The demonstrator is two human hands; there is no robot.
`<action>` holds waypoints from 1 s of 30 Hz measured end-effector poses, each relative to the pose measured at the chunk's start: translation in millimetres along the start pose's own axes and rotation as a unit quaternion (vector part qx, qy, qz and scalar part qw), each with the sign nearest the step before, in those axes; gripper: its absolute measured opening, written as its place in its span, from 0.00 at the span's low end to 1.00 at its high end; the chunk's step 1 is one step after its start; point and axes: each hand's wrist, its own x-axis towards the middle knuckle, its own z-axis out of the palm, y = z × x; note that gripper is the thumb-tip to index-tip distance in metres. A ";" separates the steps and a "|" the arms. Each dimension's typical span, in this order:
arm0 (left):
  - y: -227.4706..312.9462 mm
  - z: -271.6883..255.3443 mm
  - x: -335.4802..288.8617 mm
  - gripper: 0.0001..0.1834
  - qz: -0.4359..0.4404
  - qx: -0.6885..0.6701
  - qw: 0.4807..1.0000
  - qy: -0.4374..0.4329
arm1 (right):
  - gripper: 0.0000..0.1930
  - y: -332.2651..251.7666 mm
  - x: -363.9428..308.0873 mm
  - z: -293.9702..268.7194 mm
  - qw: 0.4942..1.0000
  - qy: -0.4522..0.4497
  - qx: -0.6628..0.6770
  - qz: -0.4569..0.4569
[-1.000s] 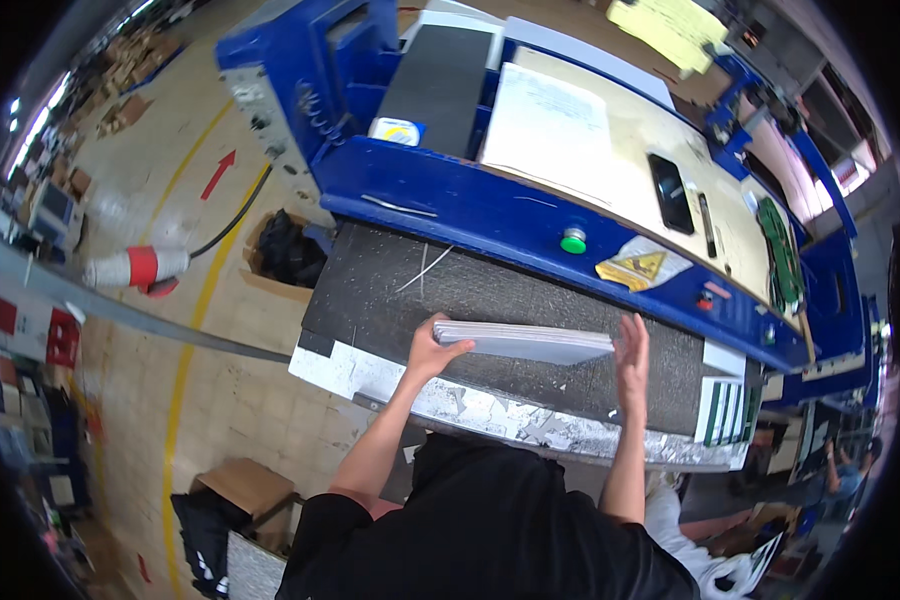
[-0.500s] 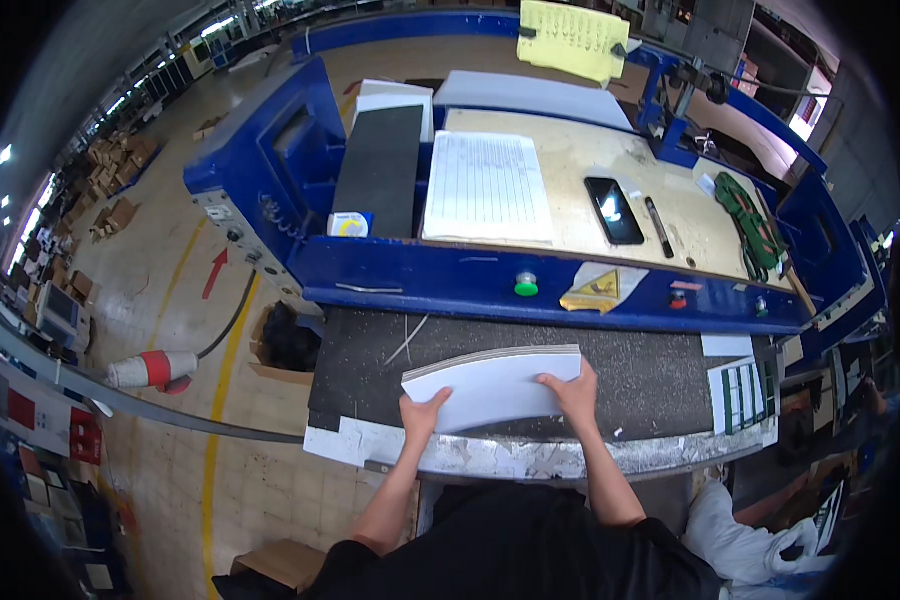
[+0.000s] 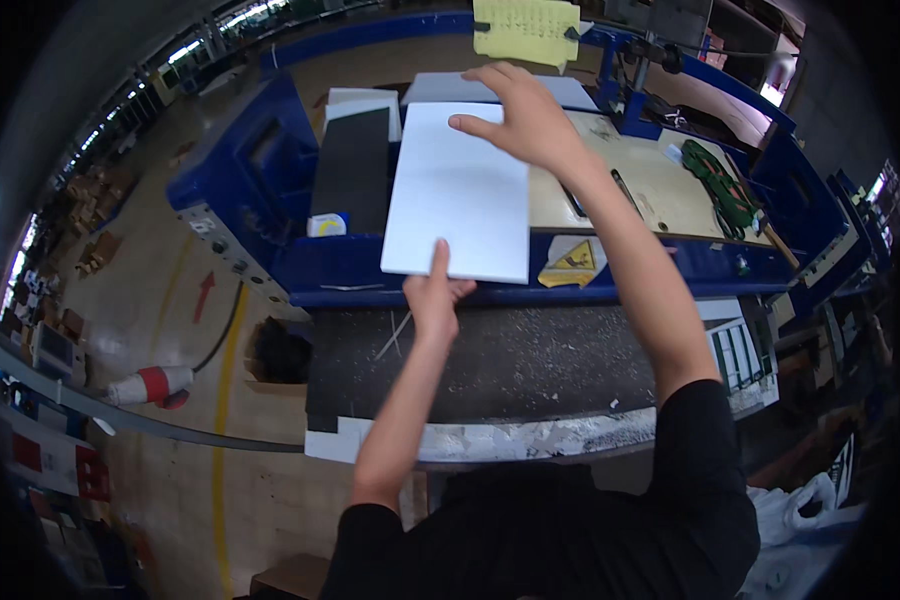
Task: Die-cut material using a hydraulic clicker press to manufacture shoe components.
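Observation:
A stack of white sheets (image 3: pixel 460 200) is upright lengthwise in front of me, above the front of the blue machine (image 3: pixel 340 262). My left hand (image 3: pixel 434 302) grips its near edge, thumb on top and fingers bent beneath. Over the far right corner, my right hand (image 3: pixel 532 118) is open, thumb and fingers spread apart; whether it touches the sheets I cannot tell. The stack covers the written paper seen earlier. My right forearm partly hides a black phone (image 3: pixel 572 202), beside a dark pen (image 3: pixel 626 192).
A dark board (image 3: pixel 354 170) lies left of the stack. Green straps (image 3: pixel 715 185) rest at the right of the wooden top (image 3: pixel 610 150). Nearer me is a dark, speckled work surface (image 3: pixel 530 360) with a worn front edge (image 3: pixel 530 437). A yellow note (image 3: pixel 525 30) hangs at the back.
The stack has moved from the near work surface up and away, and turned lengthwise. My left hand now holds its near edge. My right hand has let go of its side and opened.

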 end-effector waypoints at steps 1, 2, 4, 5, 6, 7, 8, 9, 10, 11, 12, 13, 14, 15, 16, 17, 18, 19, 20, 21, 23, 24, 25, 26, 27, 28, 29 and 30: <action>1.5 -9.0 12.2 0.25 -0.016 0.023 1.000 0.003 | 0.25 -22.8 -19.6 -9.6 0.997 -0.007 0.070 0.014; 2.3 -21.3 23.1 0.26 -0.030 0.046 0.998 0.007 | 0.23 -40.9 -48.3 -10.9 0.986 -0.045 0.147 0.062; 10.1 -27.1 23.0 0.29 0.006 0.076 0.997 -0.020 | 0.16 -61.7 -127.5 -13.5 0.934 -0.124 0.285 0.175; 11.0 -21.6 19.9 0.30 -0.015 0.081 0.996 -0.028 | 0.14 -67.1 -171.0 -14.5 0.901 -0.127 0.353 0.216; 5.6 -21.0 17.0 0.31 -0.037 0.090 0.995 -0.034 | 0.13 -70.1 -224.9 -4.8 0.850 -0.142 0.398 0.315; 0.9 -26.7 13.1 0.30 -0.022 0.088 0.992 -0.092 | 0.13 -75.6 -279.5 -0.7 0.807 -0.183 0.375 0.418; -10.8 -31.8 6.8 0.29 -0.016 0.099 0.990 -0.097 | 0.14 -78.8 -342.7 2.3 0.757 -0.255 0.326 0.506; -29.0 -41.0 1.4 0.29 -0.015 0.103 0.988 -0.115 | 0.13 -87.8 -423.8 9.4 0.751 -0.230 0.297 0.544; -44.8 -53.7 -7.2 0.29 -0.055 0.128 0.986 -0.088 | 0.11 -100.1 -482.9 7.7 0.694 -0.215 0.346 0.594; -70.2 -76.9 -14.6 0.29 -0.093 0.133 0.982 -0.097 | 0.10 -116.6 -511.7 -3.7 0.613 -0.190 0.376 0.669; -98.9 -93.7 -23.6 0.29 -0.177 0.105 0.975 -0.080 | 0.10 -126.1 -544.4 -15.2 0.514 -0.135 0.447 0.720; -127.0 -110.4 -33.9 0.28 -0.260 0.082 0.960 -0.056 | 0.09 -128.6 -559.8 -31.7 0.547 -0.127 0.417 0.715; -158.7 -117.0 -51.9 0.27 -0.326 0.052 0.942 -0.059 | 0.09 -126.9 -570.2 -46.8 0.580 -0.121 0.385 0.708; -187.9 -121.5 -70.5 0.26 -0.381 0.053 0.919 -0.085 | 0.08 -119.5 -561.8 -62.2 0.568 -0.084 0.360 0.735; -213.8 -110.4 -86.4 0.25 -0.434 0.063 0.893 -0.103 | 0.09 -106.6 -567.7 -77.7 0.602 -0.075 0.309 0.733; -234.5 -93.4 -100.4 0.24 -0.468 0.070 0.874 -0.108 | 0.11 -90.8 -564.3 -94.7 0.611 -0.061 0.279 0.739; -251.2 -75.7 -110.3 0.24 -0.476 0.077 0.868 -0.118 | 0.12 -72.3 -553.2 -112.9 0.628 -0.065 0.238 0.738; -267.4 -50.8 -117.2 0.23 -0.483 0.068 0.858 -0.163 | 0.15 -57.7 -558.7 -124.6 0.656 -0.001 0.194 0.730; -280.5 -27.3 -119.9 0.22 -0.486 0.056 0.848 -0.205 | 0.16 -39.8 -558.4 -140.6 0.656 0.010 0.179 0.733; -290.9 -5.1 -120.3 0.22 -0.488 0.057 0.845 -0.211 | 0.15 -17.8 -567.6 -156.2 0.661 -0.017 0.148 0.736; -311.0 37.7 -118.0 0.21 -0.471 0.066 0.833 -0.282 | 0.15 26.5 -572.4 -187.5 0.672 -0.028 0.099 0.734; -320.5 58.6 -115.8 0.21 -0.466 0.064 0.837 -0.281 | 0.15 48.9 -575.6 -202.4 0.681 -0.043 0.052 0.730; -331.7 79.9 -113.4 0.21 -0.462 0.058 0.836 -0.291 | 0.15 73.3 -593.4 -218.0 0.696 -0.033 0.014 0.717; -344.0 100.5 -110.3 0.21 -0.456 0.052 0.837 -0.299 | 0.15 99.3 -612.7 -233.0 0.711 -0.022 -0.023 0.702; -357.4 122.2 -108.0 0.21 -0.456 0.044 0.836 -0.302 | 0.15 124.3 -632.5 -247.1 0.719 -0.012 -0.065 0.692; -374.1 145.8 -105.6 0.21 -0.448 0.040 0.843 -0.297 | 0.15 150.7 -649.7 -258.6 0.732 -0.016 -0.101 0.673; -389.8 171.9 -106.3 0.21 -0.452 0.024 0.844 -0.289 | 0.16 172.9 -668.7 -269.9 0.733 -0.020 -0.179 0.656; -405.6 197.4 -107.9 0.22 -0.458 0.008 0.844 -0.280 | 0.17 195.5 -687.9 -278.6 0.729 -0.021 -0.255 0.635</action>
